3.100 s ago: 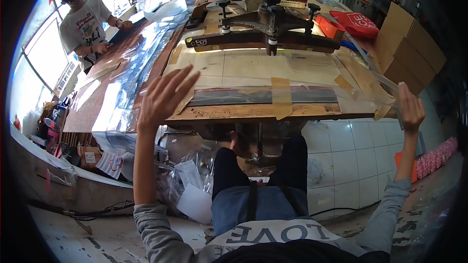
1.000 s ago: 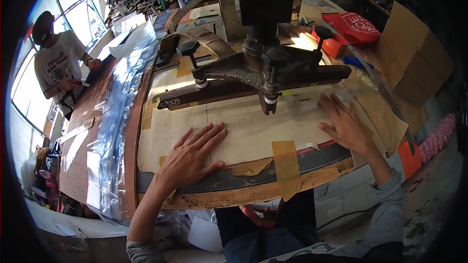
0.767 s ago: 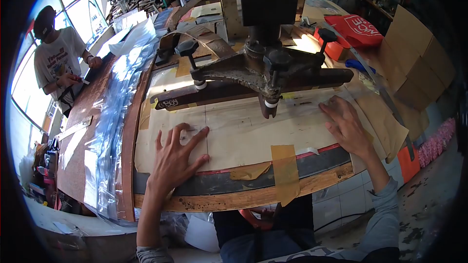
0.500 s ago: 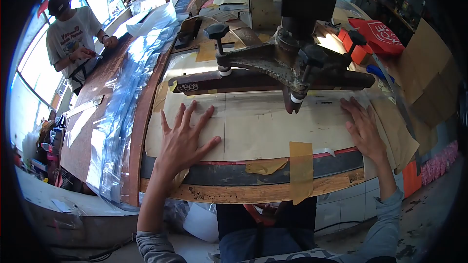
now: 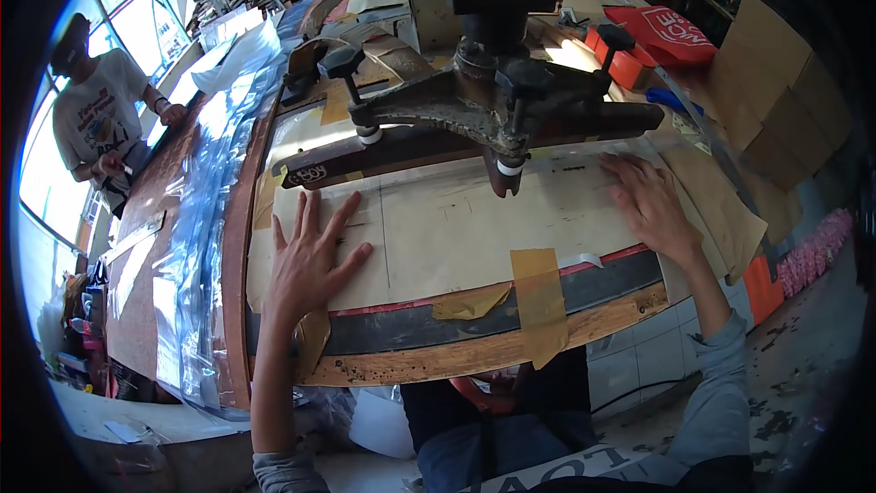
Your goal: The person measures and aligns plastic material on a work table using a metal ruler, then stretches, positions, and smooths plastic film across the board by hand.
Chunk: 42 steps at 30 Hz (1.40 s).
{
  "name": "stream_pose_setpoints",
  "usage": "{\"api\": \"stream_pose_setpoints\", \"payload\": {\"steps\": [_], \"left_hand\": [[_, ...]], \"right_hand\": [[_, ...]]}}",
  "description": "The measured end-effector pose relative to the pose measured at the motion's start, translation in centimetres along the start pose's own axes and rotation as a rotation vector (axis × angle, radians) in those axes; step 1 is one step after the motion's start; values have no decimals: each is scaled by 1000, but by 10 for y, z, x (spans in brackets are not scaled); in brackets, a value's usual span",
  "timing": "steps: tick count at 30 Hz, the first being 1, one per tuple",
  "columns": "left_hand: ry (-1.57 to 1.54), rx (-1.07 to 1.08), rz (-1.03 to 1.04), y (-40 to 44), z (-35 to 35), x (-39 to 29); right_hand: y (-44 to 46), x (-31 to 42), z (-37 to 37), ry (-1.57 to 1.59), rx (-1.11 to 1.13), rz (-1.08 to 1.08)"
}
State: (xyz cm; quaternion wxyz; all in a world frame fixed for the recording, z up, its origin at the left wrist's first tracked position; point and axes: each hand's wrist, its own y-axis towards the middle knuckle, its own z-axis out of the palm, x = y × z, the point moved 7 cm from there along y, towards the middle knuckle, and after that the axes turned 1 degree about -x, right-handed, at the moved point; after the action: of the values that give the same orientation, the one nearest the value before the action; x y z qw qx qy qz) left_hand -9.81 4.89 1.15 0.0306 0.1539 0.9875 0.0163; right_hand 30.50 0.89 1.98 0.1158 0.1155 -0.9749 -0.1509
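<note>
My left hand (image 5: pixel 308 265) lies palm down with spread fingers on the left part of a pale sheet (image 5: pixel 438 246). On the sheet's right part, my right hand (image 5: pixel 650 205) rests flat, fingers a little apart. Neither hand holds anything. Over the sheet's far edge stands a dark metal press head (image 5: pixel 484 114) with a long bar (image 5: pixel 401 153). Brown tape (image 5: pixel 538 306) crosses the grey strip (image 5: pixel 392 330) and the wooden front edge (image 5: pixel 401 367). A clear film seems to cover the sheet.
Clear plastic film (image 5: pixel 196 256) runs along the brown board at left, where another person (image 5: pixel 100 119) stands holding a small tool. At right are a red bag (image 5: pixel 662 34), an orange box (image 5: pixel 620 64), a metal ruler (image 5: pixel 712 146) and a cardboard box (image 5: pixel 771 91).
Both hands, raised above the table's front earlier, have come down onto the sheet. My left hand has since shifted left and its fingers have spread. The camera view has tilted and turned.
</note>
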Motion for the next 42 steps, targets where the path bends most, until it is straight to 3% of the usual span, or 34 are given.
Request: {"api": "stream_pose_setpoints", "payload": {"steps": [3,9,15,18,21,24,27,30,33,37,42], "left_hand": [[2,2,8,-4,-2,-3],[-37,22,-3,-2,-1,-1],[-39,86,-29,-1,-3,-3],[-4,86,-58,-2,-6,-5],[-1,60,-53,-1,-5,-3],[1,59,-57,-1,-4,-2],[20,31,-38,0,-3,-1],[28,27,-47,1,-4,-1],[7,67,-77,1,-4,0],[112,6,-28,4,2,6],[-32,-6,-44,8,7,20]], "right_hand": [[2,2,-2,-36,85,71],[6,6,-1,-227,-32,17],[0,-14,1,-239,-75,144],[-2,-37,4,-55,-67,155],[-2,-40,-1,-164,-28,141],[-1,-44,-8,-107,-13,226],[-2,-58,-6,-45,-29,163],[-3,-65,-10,115,61,325],[-4,-70,-8,-29,58,213],[-2,-81,0,-3,82,220],[-1,-81,0,-132,40,181]]}}
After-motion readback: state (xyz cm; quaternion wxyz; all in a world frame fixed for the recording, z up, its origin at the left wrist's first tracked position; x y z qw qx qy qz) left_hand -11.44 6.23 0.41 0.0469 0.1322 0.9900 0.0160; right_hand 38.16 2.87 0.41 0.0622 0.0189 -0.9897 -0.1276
